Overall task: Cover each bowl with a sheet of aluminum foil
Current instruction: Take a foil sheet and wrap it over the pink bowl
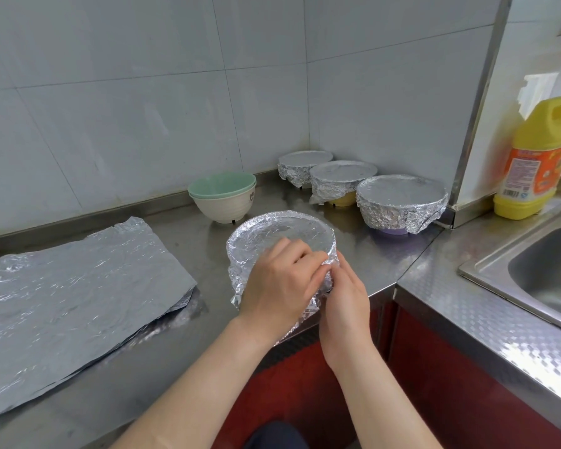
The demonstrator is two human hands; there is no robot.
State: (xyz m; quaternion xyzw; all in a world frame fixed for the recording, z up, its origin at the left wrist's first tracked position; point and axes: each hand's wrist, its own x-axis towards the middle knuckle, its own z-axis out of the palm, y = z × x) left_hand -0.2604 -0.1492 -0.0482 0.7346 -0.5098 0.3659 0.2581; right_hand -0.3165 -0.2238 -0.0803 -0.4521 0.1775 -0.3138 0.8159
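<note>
foil (282,228) covers the near bowl at the counter's front edge; left hand (280,283) and right hand (345,294) pinch its loose skirt at the near-right rim, both equally close.

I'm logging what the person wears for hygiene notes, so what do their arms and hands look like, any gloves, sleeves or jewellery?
Both arms are bare from the bottom edge of the picture up to the hands: no sleeves show. The left hand and right hand wear no gloves, and no rings, watch or bracelets are visible on the fingers or wrists. The nails cannot be made out clearly. Something dark, seemingly clothing, shows at the bottom between the forearms.
</note>
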